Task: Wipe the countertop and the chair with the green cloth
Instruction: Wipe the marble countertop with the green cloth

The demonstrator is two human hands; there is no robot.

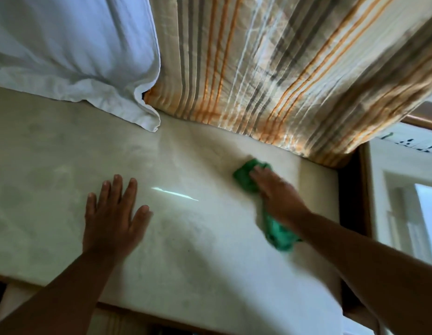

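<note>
From the head view, the only one I have, I take the striped curtain (270, 76) as my landmark, hanging down to the far edge of the counter (65, 170). My right hand (275, 192) lies just in front of the curtain's lower hem, palm down and fingers flat, pressing the green cloth (244, 176) onto the pale stone; it is not a closed grip so much as a flat hold, with the cloth pinned under the palm. One bunch of cloth sticks out past the fingertips toward the curtain, and a tail trails back under the wrist toward me, so its long axis runs roughly along my forearm. The hand and cloth are blurred, which I read as a wiping stroke under way. My left hand (113, 213) rests well to the left of the curtain's hem and nearer to me, open and empty, fingers spread on the counter as if bracing. A white sheer curtain (72, 52) hangs left of the striped one, its corner touching the counter. The right hand owns the cloth, and the unwiped expanse lies leftward from it, away from the striped curtain, so I judge the next sweep should travel that way. I see no chair in this view.
</note>
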